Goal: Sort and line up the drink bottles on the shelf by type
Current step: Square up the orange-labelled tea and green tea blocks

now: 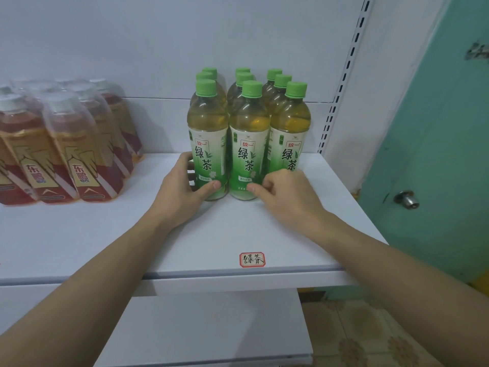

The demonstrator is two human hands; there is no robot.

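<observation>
Green tea bottles (248, 133) stand upright in a block of three columns, three deep, on the white shelf (105, 234), green caps up and labels facing forward. Both hands are at the base of the front row. The left hand (182, 186) wraps the front-left bottle (207, 144) low down: its fingers curl round the bottle's far left side and the thumb lies across the front of the label near the bottom, so this grip is closed on that bottle. The right hand (288, 194) sits just right of it, fingers curled in, thumb tip touching the lower front of the front-middle bottle (248, 147), and knuckles against the foot of the front-right bottle (289, 133); whether this grip truly clasps either bottle I cannot tell.

Well to the left of the left hand, apart from the green tea block, stands a group of red-and-gold drink bottles (66, 149) with pale caps, blurred at the frame's edge, on the same shelf. Nearer the person than both hands, at the shelf's front lip, a small red-bordered handwritten label (252, 259) is stuck down. Beyond the right hand, past the slotted shelf upright (344, 72), is a teal door (436, 128) with a metal knob (406, 200).
</observation>
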